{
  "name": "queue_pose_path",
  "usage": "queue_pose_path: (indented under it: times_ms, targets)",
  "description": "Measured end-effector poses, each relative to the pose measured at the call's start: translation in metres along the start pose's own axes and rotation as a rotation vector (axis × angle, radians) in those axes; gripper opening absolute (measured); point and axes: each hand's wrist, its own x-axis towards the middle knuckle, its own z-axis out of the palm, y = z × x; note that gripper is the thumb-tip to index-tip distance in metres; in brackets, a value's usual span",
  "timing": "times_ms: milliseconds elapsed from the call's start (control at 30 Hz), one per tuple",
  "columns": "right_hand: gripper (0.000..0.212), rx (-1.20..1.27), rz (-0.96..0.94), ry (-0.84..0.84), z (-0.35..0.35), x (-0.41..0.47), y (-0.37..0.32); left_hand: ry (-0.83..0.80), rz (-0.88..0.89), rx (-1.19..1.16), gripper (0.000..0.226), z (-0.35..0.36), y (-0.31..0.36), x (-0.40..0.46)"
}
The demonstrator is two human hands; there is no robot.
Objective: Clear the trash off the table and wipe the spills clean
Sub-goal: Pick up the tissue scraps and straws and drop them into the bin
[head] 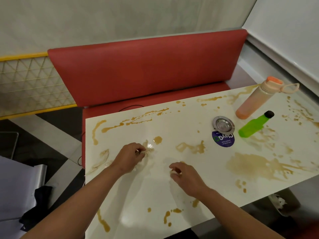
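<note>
Nearest the camera, on the glossy cream-white tabletop [151, 195], two bare forearms reach in from the near edge over scattered brown liquid spills [255, 167]. To the right, the right hand [185, 175] has its fingers curled narrowly around a small pale scrap, apparently a bit of wet tissue, pinched against the table. Slightly farther and to the left, the left hand [130, 156] is likewise closed in a narrow pinch on a soggy, crumpled white tissue wad [149, 150] that lies flat in a wet patch. Left of that, close to the table's left edge, another soaked strip of pale tissue [102, 158] clings to the surface. This trash looks light, limp and sodden, so it will likely tear or smear if dragged; gathering each piece from underneath its thickest clump and lifting straight up seems the safest hold. Farther right sit a round dark-blue sticker [223, 139] stuck to the table, a small shiny steel dish [223, 125] just beyond it, a lime-green plastic bottle with a black cap [253, 125] lying tilted on its side, and a tall peach-orange drink flask with a loop handle [255, 99] standing at the far right corner. Brown streaks run along the far edge too, so most wiping remains undone. Beyond the table stands a red padded booth bench [146, 69].
</note>
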Motion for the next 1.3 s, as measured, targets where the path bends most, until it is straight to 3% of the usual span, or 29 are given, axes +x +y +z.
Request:
queue_pose_path:
  times_ms: [233,867,1300]
  targets:
    - [0.019,0.563,0.217,0.16,-0.06,-0.042,-0.008,-0.063,0.013,-0.193,0.01,-0.011,0.048,-0.024]
    - [0.016,0.571,0.186,0.429,-0.195,-0.141,0.098,-0.3,0.254,-0.224,0.007,0.087,0.239,0.004]
    - [0.015,0.549,0.305,0.651,-0.363,-0.211,0.298,-0.477,0.396,-0.157,0.01,0.273,0.442,0.09]
